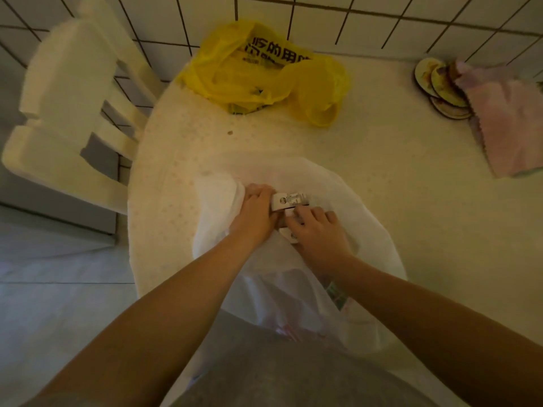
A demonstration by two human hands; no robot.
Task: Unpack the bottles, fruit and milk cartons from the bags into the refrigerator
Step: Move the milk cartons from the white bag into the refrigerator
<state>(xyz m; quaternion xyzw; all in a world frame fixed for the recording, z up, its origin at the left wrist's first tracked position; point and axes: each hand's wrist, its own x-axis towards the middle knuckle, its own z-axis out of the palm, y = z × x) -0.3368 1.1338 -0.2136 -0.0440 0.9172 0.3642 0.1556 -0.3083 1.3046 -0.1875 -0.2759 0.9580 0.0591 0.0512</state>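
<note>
A white plastic bag [338, 224] lies open on the table's near side. Inside its mouth stand white milk cartons. My left hand [255, 212] grips the farther milk carton [289, 200] from its left side. My right hand [318, 233] curls over a nearer carton [289, 235], of which only a corner shows. A crumpled yellow bag [258, 74] with black print lies at the table's far side, its contents hidden. The refrigerator is not in view.
The table [411, 177] has a pale dotted cloth and stands against a white tiled wall. A white wooden chair [67, 113] stands at its left. Round coasters [440, 83] and a pink cloth [505, 124] lie at the far right. Tiled floor shows at the left.
</note>
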